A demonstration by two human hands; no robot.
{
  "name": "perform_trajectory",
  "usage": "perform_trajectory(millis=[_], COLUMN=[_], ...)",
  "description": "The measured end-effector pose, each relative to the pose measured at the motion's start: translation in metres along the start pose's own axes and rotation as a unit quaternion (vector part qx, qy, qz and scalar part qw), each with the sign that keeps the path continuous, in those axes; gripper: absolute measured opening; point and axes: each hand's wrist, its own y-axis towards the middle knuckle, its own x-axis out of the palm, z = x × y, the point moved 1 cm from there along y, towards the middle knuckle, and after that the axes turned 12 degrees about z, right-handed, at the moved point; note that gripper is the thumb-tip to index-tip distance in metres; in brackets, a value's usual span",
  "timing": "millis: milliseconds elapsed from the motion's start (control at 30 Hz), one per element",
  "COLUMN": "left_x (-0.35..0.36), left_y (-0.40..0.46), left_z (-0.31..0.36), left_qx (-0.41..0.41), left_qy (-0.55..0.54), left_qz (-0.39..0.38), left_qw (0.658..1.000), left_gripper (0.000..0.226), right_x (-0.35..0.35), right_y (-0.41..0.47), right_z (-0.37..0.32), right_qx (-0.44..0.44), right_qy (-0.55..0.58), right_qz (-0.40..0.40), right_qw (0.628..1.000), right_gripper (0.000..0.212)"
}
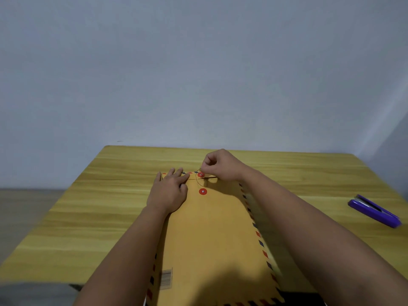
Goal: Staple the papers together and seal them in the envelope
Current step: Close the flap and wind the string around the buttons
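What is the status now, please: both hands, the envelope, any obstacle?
Left hand flat on envelope. Right hand pinching string at upper red button. Stapler aside, right. Nothing in the way.

A single head-worn wide-angle camera looks forward and down along both forearms. The wooden table (92,195) fills the lower half of the view; a plain wall (198,62) fills the upper half. The hands sit near centre frame, at close range.
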Motion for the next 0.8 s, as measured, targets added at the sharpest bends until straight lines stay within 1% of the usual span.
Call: perform_trajectory(millis=[100, 200, 267, 333, 433, 500, 567, 633, 700, 767, 800], left_x=[0.001, 0.002, 0.001, 0.001, 0.000, 0.000, -0.001, 0.000, 0.000, 0.001, 0.001], left_y=[0.000, -0.001, -0.001, 0.000, 0.000, 0.000, -0.001, -0.001, -0.001, 0.000, -0.001], left_z=[0.000, 0.000, 0.001, 0.001, 0.001, 0.001, 0.001, 0.002, 0.001, 0.001, 0.002], left_qx=[0.001, -0.003, -0.005, -0.005, -0.005, -0.006, -0.007, -0.006, -0.007, -0.008, -0.008], left_qy=[0.001, 0.000, -0.001, -0.002, -0.002, -0.004, -0.002, 0.000, 0.003, 0.004, 0.004], left_qz=[0.002, 0.004, 0.003, 0.000, 0.001, 0.002, 0.002, 0.002, 0.002, -0.001, -0.001], left_qw=[1.000, 1.000, 1.000, 1.000, 1.000, 1.000, 1.000, 1.000, 1.000, 1.000, 1.000], left_gripper=[0.060, 0.058, 0.057, 0.058, 0.064, 0.065, 0.062, 0.057, 0.056, 0.055, 0.055], right_x=[0.003, 0.008, 0.012, 0.014, 0.013, 0.012, 0.011, 0.006, 0.002, 0.001, 0.001], right_y=[-0.012, -0.024, -0.028, -0.030, -0.032, -0.032, -0.031, -0.030, -0.033, -0.038, -0.041], right_z=[-0.004, -0.009, -0.008, -0.007, -0.003, 0.001, 0.005, 0.006, 0.008, 0.011, 0.010], right_qx=[0.022, 0.079, 0.106, 0.120, 0.122, 0.123, 0.120, 0.111, 0.106, 0.091, 0.075], right_qy=[0.104, 0.209, 0.239, 0.233, 0.125, 0.074, 0.048, -0.016, -0.126, -0.241, -0.281], right_qz=[0.000, -0.002, -0.006, 0.004, 0.034, 0.047, 0.069, 0.085, 0.075, 0.051, 0.041], right_qw=[0.994, 0.975, 0.965, 0.965, 0.984, 0.988, 0.989, 0.990, 0.984, 0.965, 0.956], right_gripper=[0.021, 0.017, 0.015, 0.014, 0.014, 0.013, 0.012, 0.009, 0.010, 0.006, 0.008])
